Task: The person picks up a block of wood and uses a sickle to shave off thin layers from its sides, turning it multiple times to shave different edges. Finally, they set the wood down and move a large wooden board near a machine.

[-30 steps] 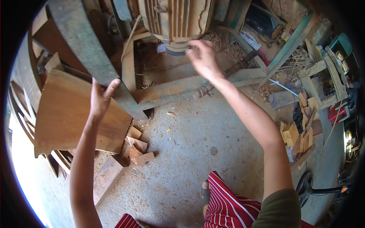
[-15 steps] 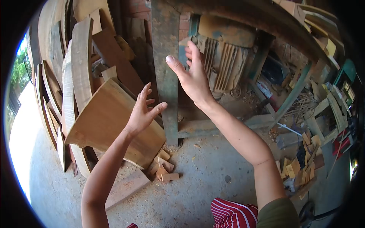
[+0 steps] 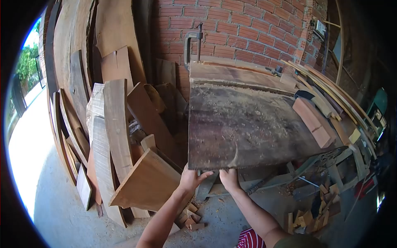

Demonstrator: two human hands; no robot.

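Note:
My left hand point(image 3: 191, 178) is at the front left corner of a dark, dusty wooden worktop point(image 3: 240, 124), its thumb stretched right along the lower edge. Close by, my right hand point(image 3: 230, 179) meets the same front edge from below. The fingers of both hands are mostly hidden behind that edge, so I cannot tell how tightly they are curled. Sawdust lies over the worktop. A thick reddish wood block point(image 3: 314, 123) rests on its right side, and a metal clamp point(image 3: 192, 45) stands at the back left.
Tall planks point(image 3: 115, 103) lean on the left. A wide board point(image 3: 147, 182) slants beside the bench's left leg. Small offcuts point(image 3: 192, 217) lie on the concrete floor, with more scraps point(image 3: 318, 211) at right. Long thin strips point(image 3: 335, 89) line the bench's right side. Behind stands a brick wall point(image 3: 244, 29).
My view has tilted up, showing the worktop and wall in place of the ribbed motor underneath. Both hands, raised and open before, are now at the worktop's front edge.

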